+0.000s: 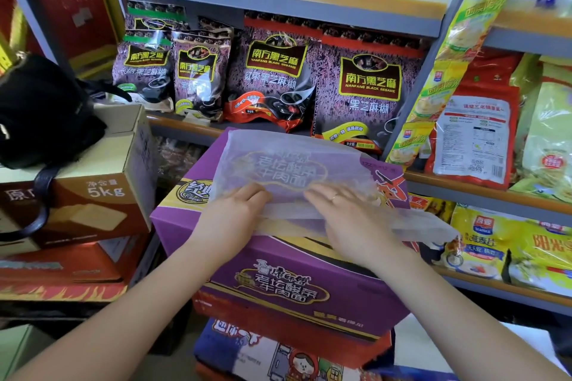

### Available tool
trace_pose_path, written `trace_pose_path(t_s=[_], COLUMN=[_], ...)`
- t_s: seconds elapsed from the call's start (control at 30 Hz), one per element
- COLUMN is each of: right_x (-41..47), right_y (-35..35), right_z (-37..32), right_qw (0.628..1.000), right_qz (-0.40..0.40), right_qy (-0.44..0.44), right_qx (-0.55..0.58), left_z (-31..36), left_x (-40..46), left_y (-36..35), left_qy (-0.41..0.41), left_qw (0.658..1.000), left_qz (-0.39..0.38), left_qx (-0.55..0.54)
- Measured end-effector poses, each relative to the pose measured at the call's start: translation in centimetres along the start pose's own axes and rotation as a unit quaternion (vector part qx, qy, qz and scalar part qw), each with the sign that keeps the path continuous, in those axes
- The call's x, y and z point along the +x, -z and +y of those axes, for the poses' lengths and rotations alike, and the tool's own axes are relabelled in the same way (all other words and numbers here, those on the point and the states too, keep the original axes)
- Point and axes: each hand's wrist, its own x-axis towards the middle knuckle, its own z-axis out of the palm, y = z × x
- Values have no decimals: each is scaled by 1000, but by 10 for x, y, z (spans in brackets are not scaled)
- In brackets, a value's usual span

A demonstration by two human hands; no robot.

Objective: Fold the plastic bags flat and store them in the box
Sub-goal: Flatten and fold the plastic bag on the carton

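Plastic bag [297, 161] lies spread on top of the purple box [278, 272]. Left hand [238, 210] and right hand [343, 213] press its near edge, fingers flat and straight.

There is 1 view, from a wide-angle camera worn on the person's head, looking forward and down. It sits close above the purple box [278, 281], which fills the middle of the frame, with both forearms reaching in from the bottom corners and the left hand [235, 210] and right hand [346, 213] meeting near the centre. The camera faces a set of shelves [278, 0] stocked with packets, which cross the upper half and bend at the edges from the lens. Stacked cartons [93, 189] stand at the left edge, and further shelves run off to the right. No second view shares the scene.
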Motion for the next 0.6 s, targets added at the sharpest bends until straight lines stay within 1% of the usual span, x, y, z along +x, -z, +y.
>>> trace_pose_path(t_s=[0.07, 0.1, 0.2, 0.27, 0.33, 0.4, 0.53, 0.6], right_x=[4, 4, -7, -20, -30, -36, -41, -40], right_y=[-7, -11, -21, -26, -28, -29, -29, -25], right_z=[-14, -19, -16, -7, 3, 18, 51, 56], right_qw=[996, 993, 991, 992, 994, 993, 983, 973], right_qz=[-49, -77, -104, -104, -105, -107, -107, -109], right_qy=[69, 81, 73, 54, 18, -34, -140, -198], right_qx=[34, 40, 50, 39, 29, 34, 47, 49], left_z=[-5, -7, -16, -21, -26, -33, -41, -42], left_x=[-7, -12, -30, -43, -53, -57, -57, -57], left_y=[-3, -5, -7, -5, -4, -4, 3, 8], left_qy=[-29, -39, -42, -43, -40, -33, -33, -44], left_qw=[999, 998, 997, 996, 995, 995, 998, 998], left_qz=[-19, -37, -68, -77, -74, -63, -47, -55], left_qx=[-26, -30, -22, 13, 56, 69, 27, -3])
